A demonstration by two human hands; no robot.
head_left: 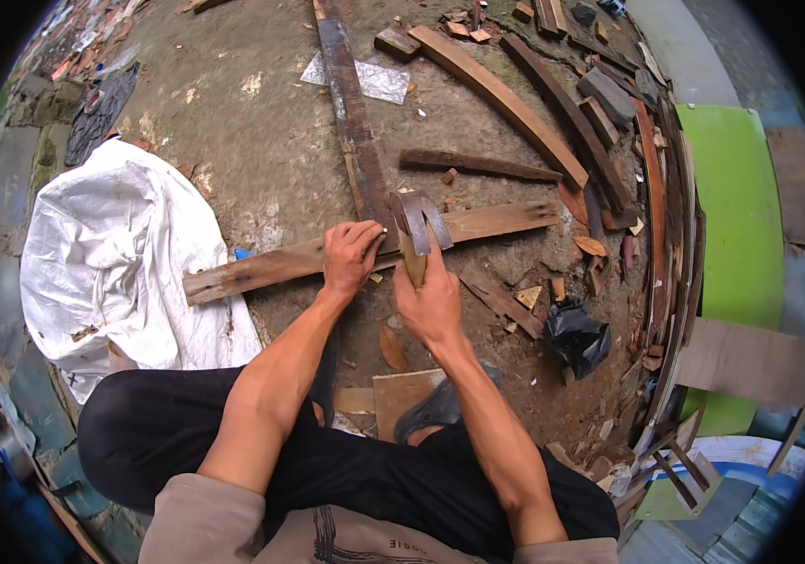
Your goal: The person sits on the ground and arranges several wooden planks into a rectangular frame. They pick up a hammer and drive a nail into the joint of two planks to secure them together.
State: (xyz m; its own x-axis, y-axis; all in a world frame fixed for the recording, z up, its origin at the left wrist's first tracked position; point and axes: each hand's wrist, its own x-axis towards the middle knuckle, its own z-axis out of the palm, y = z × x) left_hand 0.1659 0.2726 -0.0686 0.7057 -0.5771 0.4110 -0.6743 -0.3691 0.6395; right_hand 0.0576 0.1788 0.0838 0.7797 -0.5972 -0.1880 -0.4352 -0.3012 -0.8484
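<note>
My right hand (430, 303) is wrapped round the wooden handle of a claw hammer (415, 223), whose metal head is raised over the boards. Just left of it, my left hand (350, 258) is closed, thumb and fingers pinching what looks like a nail (385, 229); only a small bright spot of it shows. Beneath both hands a weathered wooden plank (276, 268) lies crosswise. A long dark board (346, 103) stretches away from me and meets the plank near my fingertips; my hands partly hide that joint.
A crumpled white sack (125, 249) lies at the left. Loose timber pieces (501, 94) and a short dark batten (478, 165) lie ahead and right. A black plastic bag (576, 336) sits right of my feet. Stacked planks (656, 216) and a green panel (727, 216) line the right side.
</note>
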